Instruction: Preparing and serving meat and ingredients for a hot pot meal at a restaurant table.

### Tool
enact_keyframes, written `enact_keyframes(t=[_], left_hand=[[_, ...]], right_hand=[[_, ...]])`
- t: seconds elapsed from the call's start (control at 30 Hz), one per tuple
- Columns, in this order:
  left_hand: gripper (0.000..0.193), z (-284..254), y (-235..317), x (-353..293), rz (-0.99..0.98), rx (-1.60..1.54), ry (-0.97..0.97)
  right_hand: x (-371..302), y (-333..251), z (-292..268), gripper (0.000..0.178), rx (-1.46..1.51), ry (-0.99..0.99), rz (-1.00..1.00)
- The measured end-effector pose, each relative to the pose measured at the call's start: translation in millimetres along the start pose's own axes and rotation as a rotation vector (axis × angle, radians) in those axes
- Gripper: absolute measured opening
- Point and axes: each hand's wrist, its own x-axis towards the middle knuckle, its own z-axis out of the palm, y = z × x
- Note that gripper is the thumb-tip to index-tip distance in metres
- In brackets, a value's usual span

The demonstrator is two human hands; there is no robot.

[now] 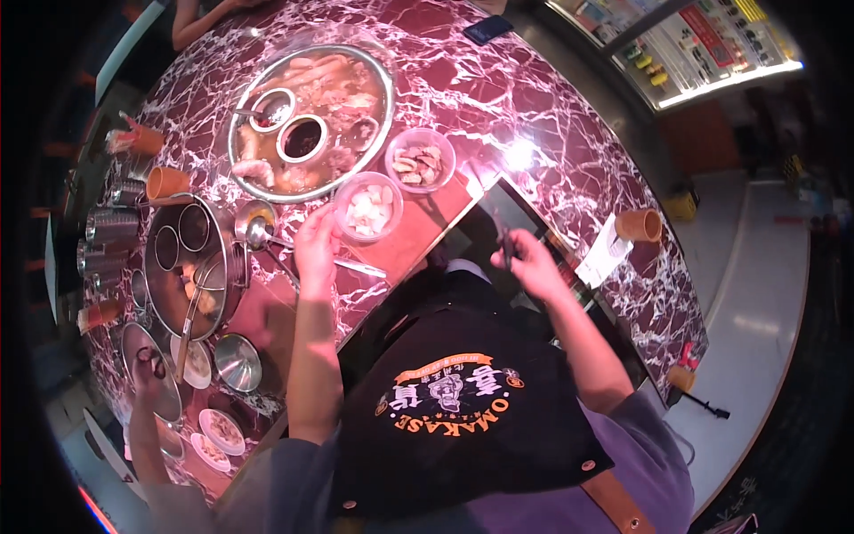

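Note:
My left hand (316, 249) is at the near left rim of a clear plastic bowl (370, 233) of white chunks, its fingers closed against that rim. Beside it stands a second clear bowl (420, 132) with brownish slices. My right hand (534, 267) grips black-handled scissors (507, 245), blades pointing away from me over a dark counter panel. A metal utensil (360, 268) lies on the reddish board (414, 245) just right of my left wrist. Beyond the bowls is a big round metal tray (388, 89) of meat in broth, with two round sauce containers (302, 138) in it.
At left stand a deep pot (242, 294) with a wire skimmer, a ladle (258, 233), a metal bowl (238, 363) and several cups. A co-worker's hand (151, 369) holds something dark there. Another person's arm (196, 27) rests at the far edge, and a phone (487, 30) lies far right.

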Motion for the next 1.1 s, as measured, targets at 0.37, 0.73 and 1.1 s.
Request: enact_keyframes(t=[0.37, 0.73, 1.1], left_hand=[[0.027, 15, -20, -51, -0.045, 0.046, 0.269], [0.030, 91, -8, -52, -0.063, 0.023, 0.306], [0.026, 108, -14, -48, -0.047, 0.048, 0.314]], right_hand=[[-60, 91, -18, 0.043, -0.042, 0.007, 0.001], [-64, 119, -77, 0.042, 0.017, -0.021, -0.034], [-58, 125, -98, 0.046, 0.010, -0.016, 0.017]])
